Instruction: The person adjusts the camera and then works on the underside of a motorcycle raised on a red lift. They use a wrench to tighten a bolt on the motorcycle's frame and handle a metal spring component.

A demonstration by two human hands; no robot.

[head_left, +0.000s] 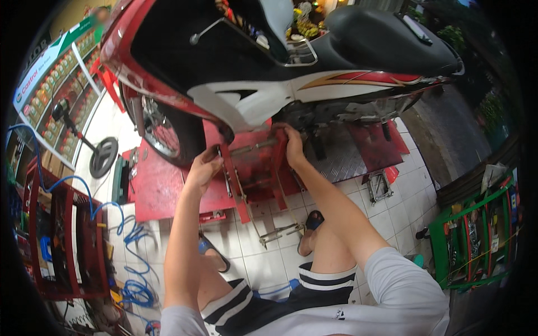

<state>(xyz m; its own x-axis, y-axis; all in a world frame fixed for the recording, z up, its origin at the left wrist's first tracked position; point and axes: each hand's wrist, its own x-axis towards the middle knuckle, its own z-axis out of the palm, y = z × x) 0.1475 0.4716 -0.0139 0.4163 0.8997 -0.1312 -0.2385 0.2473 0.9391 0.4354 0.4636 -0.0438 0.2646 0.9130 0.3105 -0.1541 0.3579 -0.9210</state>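
Note:
A red and white motorbike (269, 106) stands across the far side on a low red platform (154, 190). Below its middle, a red metal frame (238, 187) with upright side bars and a crossbar stands in front of me. My left hand (206, 167) is closed around the frame's left bar near the top. The fingers of my right hand (291, 147) curl over the frame's upper right corner, close under the bike's engine; the fingertips are partly hidden. A thin metal rod assembly (274, 232) extends from the frame's lower end near the floor.
A coiled blue air hose (134, 291) lies on the tiled floor at left beside a red rack (84, 246). A green tool cart (476, 235) stands at right. A black round-based stand (103, 158) and bottle shelves (61, 89) are far left. My sandalled feet flank the frame.

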